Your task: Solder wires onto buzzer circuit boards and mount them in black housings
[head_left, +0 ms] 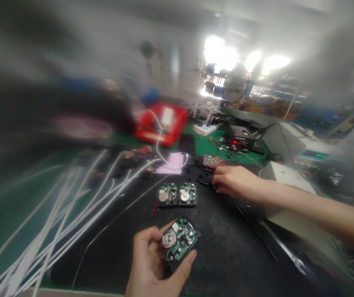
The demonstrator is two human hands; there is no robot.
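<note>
My left hand (156,264) grips a green circuit board in a black housing (181,239), with a round silver motor and red, green and black wires showing on its face. Just beyond it, two similar board assemblies (177,194) lie side by side on the black mat, a red wire trailing from the left one. Over on the right, my right hand (234,180) reaches down among small black parts (204,181), its fingers bent and drawn together. Whatever the fingertips hold is hidden. Close beyond that hand is a cluster of small silver and red pieces (213,161).
White cables (68,214) run across the left side. Farther back are a red bin (161,126), pink paper (172,161), a power strip (206,128) and a black box with a red light (240,139). A wrench (284,247) lies right, near a pale machine (297,142).
</note>
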